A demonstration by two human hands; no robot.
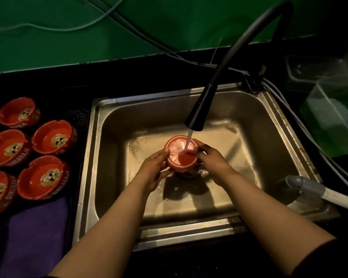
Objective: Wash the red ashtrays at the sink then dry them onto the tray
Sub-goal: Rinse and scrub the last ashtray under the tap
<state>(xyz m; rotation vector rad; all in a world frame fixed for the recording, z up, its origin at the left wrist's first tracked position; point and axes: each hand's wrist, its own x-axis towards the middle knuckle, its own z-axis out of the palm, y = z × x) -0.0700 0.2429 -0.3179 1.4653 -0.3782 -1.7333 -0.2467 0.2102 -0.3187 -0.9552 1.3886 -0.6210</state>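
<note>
A red ashtray [180, 157] is held upside down over the drain of the steel sink [269, 121], its base with a white ring facing up. Water from the black faucet [199, 111] runs onto that base. My left hand [156, 167] grips the ashtray's left side, fingers curled under its rim. My right hand [211, 159] holds the right side, thumb on the top edge. Several more red ashtrays [50, 137] with a skull emblem sit upright on the dark tray [78, 117] left of the sink.
A purple cloth [36, 237] lies on the counter at front left. Clear plastic containers [329, 97] stand right of the sink. A grey and white hose [313, 189] lies over the sink's right rim. Cables run along the green wall.
</note>
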